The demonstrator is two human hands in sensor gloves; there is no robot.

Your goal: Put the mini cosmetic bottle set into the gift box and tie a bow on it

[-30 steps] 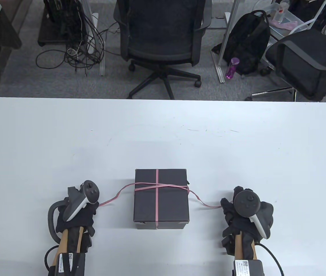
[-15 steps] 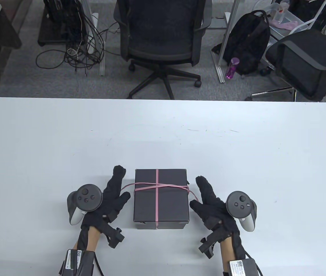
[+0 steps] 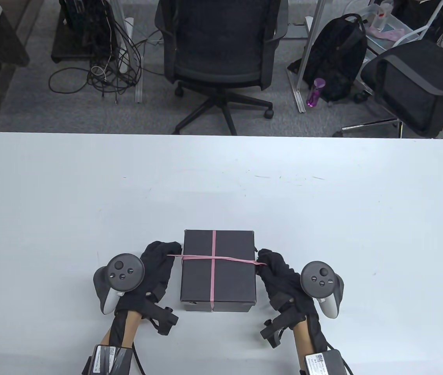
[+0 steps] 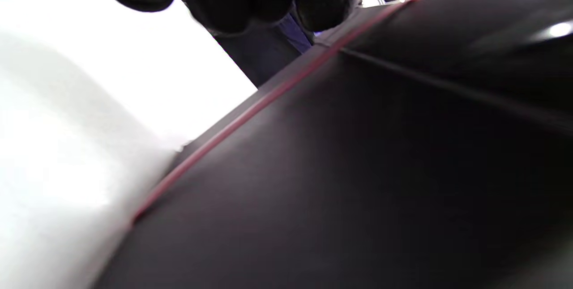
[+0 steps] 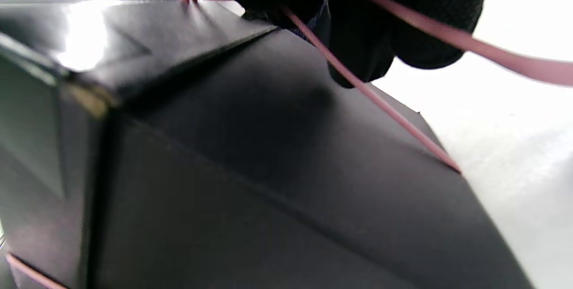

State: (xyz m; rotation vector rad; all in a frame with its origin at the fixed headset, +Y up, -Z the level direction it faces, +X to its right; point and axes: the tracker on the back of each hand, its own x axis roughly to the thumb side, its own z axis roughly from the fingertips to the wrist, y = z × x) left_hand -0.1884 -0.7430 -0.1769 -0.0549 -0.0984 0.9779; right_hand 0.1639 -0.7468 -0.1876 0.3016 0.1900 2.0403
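Both hands sit tight against the box [image 3: 217, 269], the left hand [image 3: 155, 269] at its left wall, the right hand [image 3: 280, 273] at its right wall, each with fingers curled on an end of the ribbon [image 3: 215, 258]. Half a second ago the fingers were stretched out and the ribbon lay slack in two loose strands over the lid; now they have closed in and it runs as one taut line across the top, crossing the lengthwise band. The right wrist view shows the ribbon passing through the gloved fingers [image 5: 358, 34] and down the side. The box stands shut near the front of the table [image 3: 221, 187]; any bottles are hidden inside. I judge the wrap is snug and the bow itself is still to tie.
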